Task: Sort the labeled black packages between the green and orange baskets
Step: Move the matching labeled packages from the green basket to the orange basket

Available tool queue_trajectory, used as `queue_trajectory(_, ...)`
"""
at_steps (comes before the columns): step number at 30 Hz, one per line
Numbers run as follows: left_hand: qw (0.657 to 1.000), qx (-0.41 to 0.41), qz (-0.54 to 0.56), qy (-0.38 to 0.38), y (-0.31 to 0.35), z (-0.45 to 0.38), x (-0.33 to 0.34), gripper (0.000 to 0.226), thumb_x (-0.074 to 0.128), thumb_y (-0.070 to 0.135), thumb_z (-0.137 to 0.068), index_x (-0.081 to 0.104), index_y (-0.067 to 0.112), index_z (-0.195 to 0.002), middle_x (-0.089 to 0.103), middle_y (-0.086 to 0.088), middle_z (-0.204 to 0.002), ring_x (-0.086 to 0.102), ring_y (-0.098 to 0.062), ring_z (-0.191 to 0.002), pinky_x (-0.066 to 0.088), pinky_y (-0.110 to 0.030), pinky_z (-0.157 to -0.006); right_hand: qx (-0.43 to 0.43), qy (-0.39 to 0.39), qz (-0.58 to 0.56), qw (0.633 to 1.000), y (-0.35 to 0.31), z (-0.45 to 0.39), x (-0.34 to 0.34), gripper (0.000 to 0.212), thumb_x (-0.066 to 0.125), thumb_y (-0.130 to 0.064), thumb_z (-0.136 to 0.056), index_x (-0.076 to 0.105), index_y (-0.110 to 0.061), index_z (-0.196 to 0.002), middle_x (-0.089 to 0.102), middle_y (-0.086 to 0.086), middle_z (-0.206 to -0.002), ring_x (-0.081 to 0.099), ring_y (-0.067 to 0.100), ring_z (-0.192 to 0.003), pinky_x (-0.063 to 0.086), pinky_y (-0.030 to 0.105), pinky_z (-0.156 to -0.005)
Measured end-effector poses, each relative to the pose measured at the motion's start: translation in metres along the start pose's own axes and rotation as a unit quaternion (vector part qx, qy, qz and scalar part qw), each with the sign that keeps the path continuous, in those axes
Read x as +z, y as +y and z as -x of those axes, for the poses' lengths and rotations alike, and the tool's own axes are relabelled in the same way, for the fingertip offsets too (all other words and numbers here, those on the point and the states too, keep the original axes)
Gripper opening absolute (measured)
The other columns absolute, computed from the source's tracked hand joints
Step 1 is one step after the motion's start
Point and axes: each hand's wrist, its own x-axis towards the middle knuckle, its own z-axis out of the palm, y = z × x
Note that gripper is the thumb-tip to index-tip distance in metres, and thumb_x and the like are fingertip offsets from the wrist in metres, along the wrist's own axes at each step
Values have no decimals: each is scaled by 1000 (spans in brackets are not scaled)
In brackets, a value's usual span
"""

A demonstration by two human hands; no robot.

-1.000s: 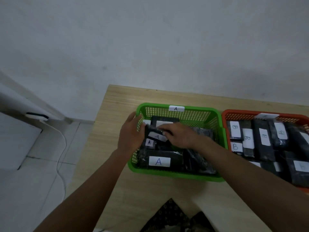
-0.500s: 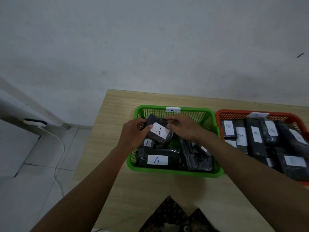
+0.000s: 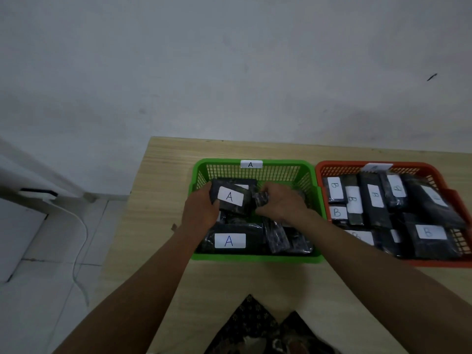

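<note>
My left hand (image 3: 201, 212) grips the left end of a black package (image 3: 231, 199) over the green basket (image 3: 255, 258), thumb on its top face beside a white label that reads "A". My right hand (image 3: 282, 204) is curled around a smaller, crinkled black package (image 3: 261, 199) just beside the first one; I cannot see a label on it. Both hands are inside the basket's walls, above the packages lying there.

Below my left hand, along the near wall, lies another black package with a large "A" label (image 3: 229, 240), and dark unlabeled wrappers fill the near right corner. The far part of the basket floor, behind my hands, shows open green mesh. A small tag on the far rim (image 3: 251, 164) also reads "A".

The orange basket (image 3: 329, 166) sits just beside the green one on the right, their rims nearly touching. It is packed with black packages labeled "B" (image 3: 336, 212); its right side runs out of frame.

Both baskets stand on a wooden table (image 3: 163, 175). The table's left edge is close to the green basket, with tiled floor and a white cable (image 3: 83, 226) beyond. Bare tabletop lies between the baskets and me.
</note>
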Motion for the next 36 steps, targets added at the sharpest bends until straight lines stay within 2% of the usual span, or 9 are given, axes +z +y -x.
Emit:
queue_trajectory(3, 999, 23, -26, 12, 4, -4, 5, 36, 60, 19, -91, 58, 9, -126, 65, -14, -116, 60, -32, -107, 50, -43, -90, -13, 18, -213, 977, 6, -5, -13, 40, 73, -31, -80, 59, -32, -118, 63, -2, -117, 62, 20, -98, 56, 38, -81)
queue_trajectory(6, 999, 28, 34, 18, 16, -10, 6, 41, 59, 32, -94, 60, 11, -129, 64, -8, -126, 59, -20, -112, 47, -34, -97, -29, 24, -402, 915, 13, -10, -26, 45, 60, -13, -90, 58, -35, -129, 59, 1, -125, 61, 20, -104, 57, 35, -81)
queue_trajectory(10, 959, -27, 235, -156, 37, -12, 4, 40, 61, 48, -89, 64, 26, -123, 68, 3, -119, 64, -9, -102, 52, -24, -85, 1, -16, -644, 765, 12, -12, -34, 49, 40, 5, -85, 64, -22, -117, 59, 12, -116, 55, 29, -99, 53, 39, -75)
queue_trajectory(14, 895, -88, 345, -268, 42, -3, 9, 32, 73, 37, -83, 69, 26, -113, 73, 2, -108, 71, -9, -95, 59, -25, -77, 5, -19, -714, 700, 14, -6, -33, 39, 37, -1, -88, 61, -12, -116, 56, 13, -108, 51, 27, -93, 51, 35, -73)
queue_trajectory(17, 887, -95, 367, -265, 44, 1, 13, 26, 77, 22, -82, 72, 17, -107, 76, -2, -102, 73, -15, -92, 60, -29, -77, 7, -3, -670, 742, 14, -3, -32, 37, 49, -2, -92, 57, -14, -126, 58, 12, -112, 57, 27, -95, 53, 34, -70)
queue_trajectory(21, 882, -123, 402, -212, 57, 2, 18, 24, 77, 22, -81, 73, 15, -103, 75, 0, -100, 72, -10, -87, 59, -24, -69, 46, 24, -566, 823, 21, 6, -30, 69, 74, -10, -85, 41, -26, -144, 64, 11, -116, 68, 29, -102, 60, 43, -81)
queue_trajectory(27, 895, -76, 359, -253, 106, 10, 50, 35, 77, 31, -81, 70, 18, -113, 75, 5, -105, 71, -11, -96, 59, -28, -82, 103, 138, -574, 801, 63, 34, -43, 52, 76, -14, -84, 55, -17, -132, 70, 11, -111, 70, 28, -98, 58, 48, -87)
queue_trajectory(31, 954, -19, 232, -189, 149, 13, 88, 44, 72, 39, -84, 67, 14, -119, 71, 0, -114, 66, -14, -101, 53, -33, -94, 112, 241, -514, 815, 115, 61, -61, 44, 71, -15, -89, 58, -19, -131, 69, 4, -114, 66, 20, -102, 57, 40, -87)
queue_trajectory(36, 988, 103, 90, -71, 201, 19, 127, 25, 69, 32, -85, 71, 18, -106, 72, -5, -99, 66, -22, -89, 41, -23, -70, 160, 284, -394, 859, 173, 78, -76, 48, 74, -22, -85, 57, -23, -130, 68, -5, -104, 66, 14, -94, 56, 33, -79)
